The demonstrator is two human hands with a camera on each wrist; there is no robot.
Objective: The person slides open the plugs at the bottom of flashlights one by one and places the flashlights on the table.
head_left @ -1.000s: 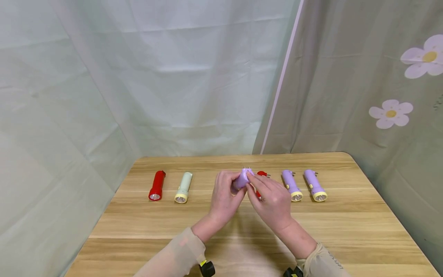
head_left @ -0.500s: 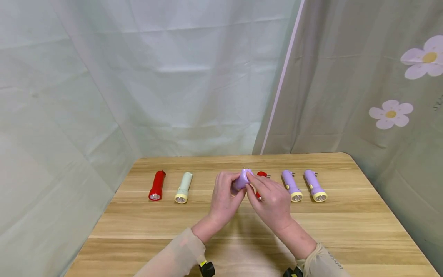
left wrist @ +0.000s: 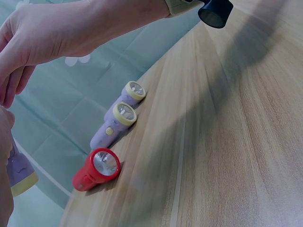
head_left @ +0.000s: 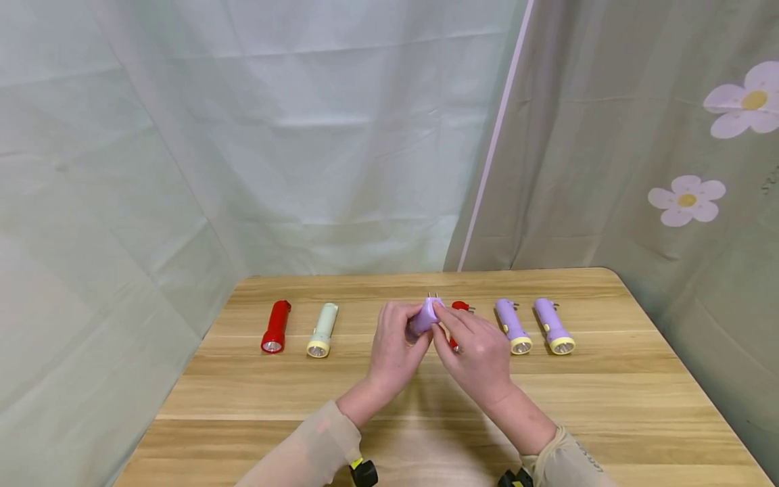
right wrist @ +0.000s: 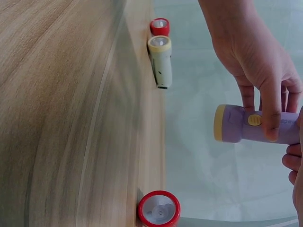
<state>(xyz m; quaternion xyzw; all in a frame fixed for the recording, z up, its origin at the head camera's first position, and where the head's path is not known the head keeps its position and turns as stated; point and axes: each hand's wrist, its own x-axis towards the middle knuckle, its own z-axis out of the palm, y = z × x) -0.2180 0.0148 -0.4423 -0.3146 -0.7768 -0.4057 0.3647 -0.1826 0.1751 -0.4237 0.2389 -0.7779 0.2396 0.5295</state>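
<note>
A purple flashlight [head_left: 425,317] with a yellow rim is held above the table between both hands. Two metal plug prongs stick up from its tail end in the head view. My left hand [head_left: 392,347] grips the body, its thumb lying along the barrel near the yellow switch in the right wrist view, where the flashlight [right wrist: 232,124] shows side-on. At the tail end, by the prongs, my right hand [head_left: 481,352] pinches the flashlight with thumb and fingers. Partly covered by the right hand, a red flashlight [head_left: 460,306] lies on the table behind it.
On the wooden table [head_left: 243,399], a red flashlight [head_left: 276,326] and a pale green flashlight [head_left: 323,329] lie at left. Two purple flashlights, the inner one [head_left: 514,326] and the outer one [head_left: 554,326], lie at right. Curtains [head_left: 341,135] hang behind the table.
</note>
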